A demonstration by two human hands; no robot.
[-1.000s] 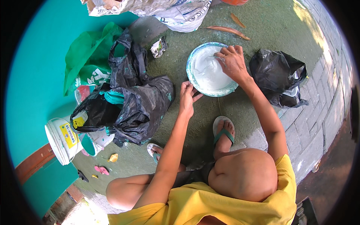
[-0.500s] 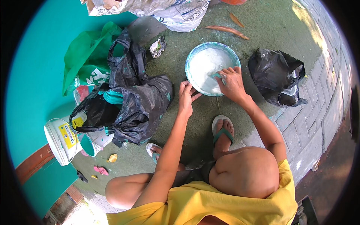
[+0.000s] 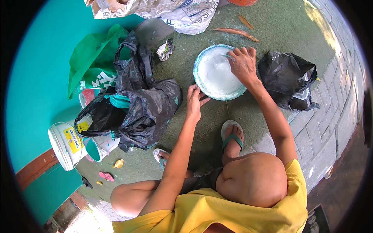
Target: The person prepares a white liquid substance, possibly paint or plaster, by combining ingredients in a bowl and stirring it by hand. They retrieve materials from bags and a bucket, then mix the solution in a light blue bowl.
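Observation:
A round basin (image 3: pixel 199 84) with a blue-green, paint-smeared rim rests on the ground ahead of me. Inside it is a wet white mixture (image 3: pixel 217 73), smooth and creamy in places. My left hand (image 3: pixel 194 101) grips the basin's near left rim, fingers bent at its side. Over the far right part of the basin, my right hand (image 3: pixel 244 66) is closed round a small teal piece (image 3: pixel 227 56) that dips toward the mixture. The fingers hide most of that piece, so I cannot tell its kind.
Black plastic bags (image 3: pixel 149 106) and a green bag (image 3: pixel 91 58) lie left, near white buckets (image 3: pixel 64 145). Another black bag (image 3: pixel 287 79) stands right of the basin. A large white sack (image 3: pixel 190 17), crumpled paper (image 3: pixel 165 49) and a brown strip (image 3: pixel 236 33) lie beyond.
My right hand has moved the teal piece from the near right of the basin to its far right side. The mixture looks smoother and wetter. My left hand stays at the rim.

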